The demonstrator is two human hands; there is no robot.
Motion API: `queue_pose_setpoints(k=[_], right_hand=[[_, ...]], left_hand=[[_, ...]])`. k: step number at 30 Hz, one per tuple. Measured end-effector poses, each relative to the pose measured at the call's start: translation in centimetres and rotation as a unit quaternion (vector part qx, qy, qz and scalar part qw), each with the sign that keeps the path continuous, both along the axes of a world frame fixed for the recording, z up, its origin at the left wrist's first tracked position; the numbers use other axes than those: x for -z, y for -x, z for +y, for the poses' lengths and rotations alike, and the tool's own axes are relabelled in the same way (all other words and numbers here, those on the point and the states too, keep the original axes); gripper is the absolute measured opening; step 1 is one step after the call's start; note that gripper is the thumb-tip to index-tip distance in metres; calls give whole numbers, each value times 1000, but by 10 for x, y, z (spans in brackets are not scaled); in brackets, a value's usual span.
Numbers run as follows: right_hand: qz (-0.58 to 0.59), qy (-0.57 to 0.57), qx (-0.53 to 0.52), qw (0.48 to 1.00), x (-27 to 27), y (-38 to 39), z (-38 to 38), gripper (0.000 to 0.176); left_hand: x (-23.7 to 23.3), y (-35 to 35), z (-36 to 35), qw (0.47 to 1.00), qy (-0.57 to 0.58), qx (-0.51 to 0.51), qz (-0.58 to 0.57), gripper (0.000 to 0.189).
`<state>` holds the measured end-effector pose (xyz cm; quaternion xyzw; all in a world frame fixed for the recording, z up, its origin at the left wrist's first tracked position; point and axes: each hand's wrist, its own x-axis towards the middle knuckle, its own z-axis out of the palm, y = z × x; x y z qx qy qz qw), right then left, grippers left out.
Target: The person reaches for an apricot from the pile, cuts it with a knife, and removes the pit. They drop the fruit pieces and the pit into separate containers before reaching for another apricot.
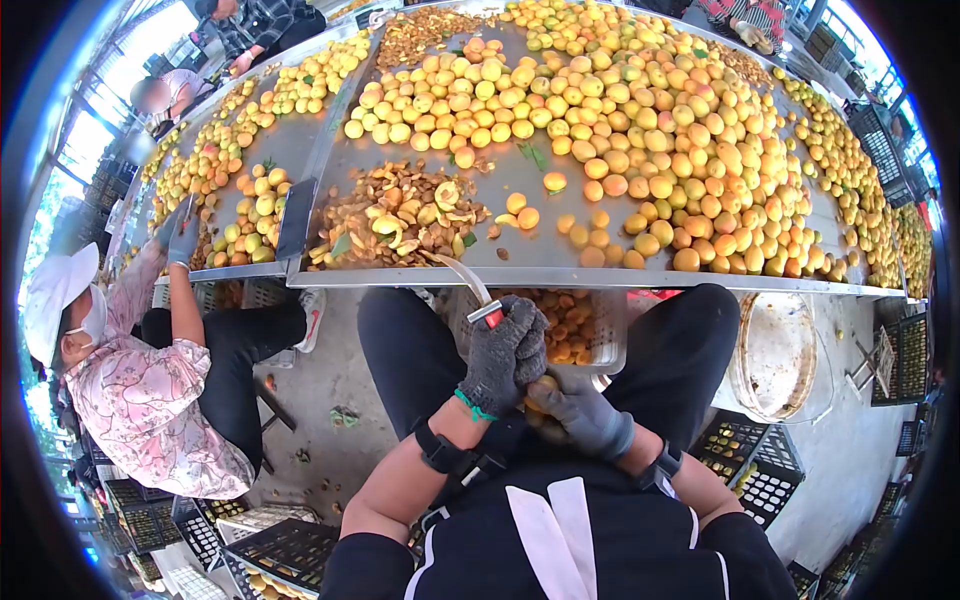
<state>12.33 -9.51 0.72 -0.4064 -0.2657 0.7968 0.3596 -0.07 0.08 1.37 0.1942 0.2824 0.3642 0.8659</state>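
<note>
My left hand (505,350), in a dark grey knitted glove, is closed around the red handle of a knife (466,277). The curved blade points up and to the left, its tip near the table's front edge. My right hand (582,415), gloved in lighter grey, sits just below and to the right, with its fingers closed on a yellow-orange apricot (540,392). Both hands are close together over my lap. Behind them, between my knees, a white basket (612,335) holds orange fruit pieces. Part of this basket is hidden by my left hand.
A metal table (480,187) bears many apricots and a heap of pits and scraps (395,215). At left a person in a pink patterned top (160,410) sits close by; others stand beyond. A white bucket (775,355) and black crates (745,462) are on the right.
</note>
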Motion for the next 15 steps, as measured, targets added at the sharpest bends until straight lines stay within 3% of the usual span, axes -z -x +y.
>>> queue_pose_setpoints(k=[1,3,4,6,7,9,10,12,15], right_hand=[[-1,0,0,1000,0,0,-1,47],[-57,-157,9,986,1,-2,1,50],[-56,-159,8,986,8,-1,2,50],[-199,-383,66,899,25,2,2,50],[-199,-383,68,899,27,1,-1,50],[-294,-428,79,851,26,-1,-3,50],[-293,-430,80,850,24,-2,-2,50],[-99,-179,18,979,21,-5,-6,46],[-136,-105,-2,985,5,-18,12,38]], left_hand=[[-1,0,0,1000,-4,-6,-9,12],[-8,-2,-2,1000,2,-9,-12,13],[-10,-3,-2,1000,11,-12,-13,15],[-7,0,0,999,26,0,-48,16],[-5,1,1,995,42,12,-84,16],[-5,-2,0,997,49,-1,-60,16],[-5,-4,1,998,55,-16,-35,16],[-5,-9,1,999,34,-13,0,17],[0,-19,13,999,7,-7,45,20]])
